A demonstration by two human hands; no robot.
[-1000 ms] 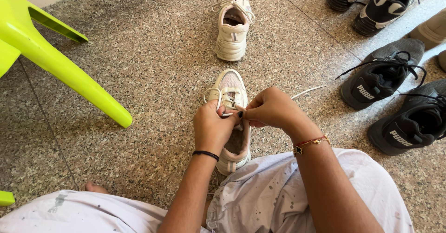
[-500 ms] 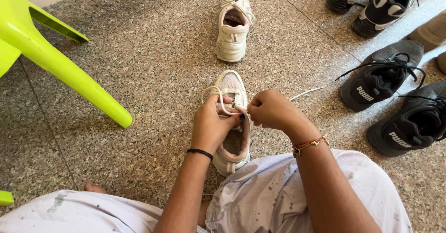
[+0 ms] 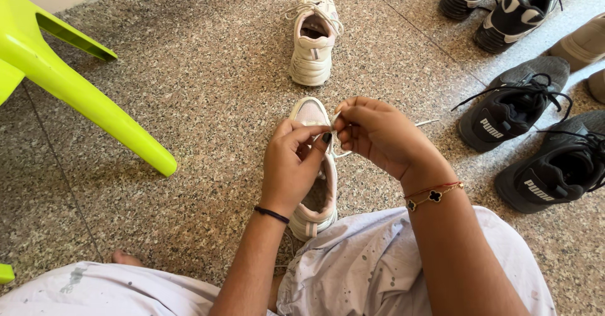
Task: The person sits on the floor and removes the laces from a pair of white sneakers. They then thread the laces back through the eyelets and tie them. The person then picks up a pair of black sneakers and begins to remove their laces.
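A pale pink and white sneaker (image 3: 317, 202) lies on the speckled floor in front of my knees, toe pointing away. My left hand (image 3: 291, 163) rests over its tongue and pinches the white lace (image 3: 340, 155) between thumb and forefinger. My right hand (image 3: 377, 133) is raised just above the shoe and grips the same lace near my left thumb. A short loop of lace hangs between the two hands. The lacing itself is hidden under my fingers. The matching sneaker (image 3: 313, 35) stands farther off, heel toward me.
A lime green plastic chair leg (image 3: 94, 105) slants across the left. Two dark grey sneakers (image 3: 513, 105) with loose black laces sit at right, black and white ones (image 3: 517, 10) beyond. My light trousers (image 3: 372, 272) fill the bottom edge.
My right hand has lifted and turned over the toe of the shoe, drawing the lace up. The loop that stood over the left side of the shoe is gone.
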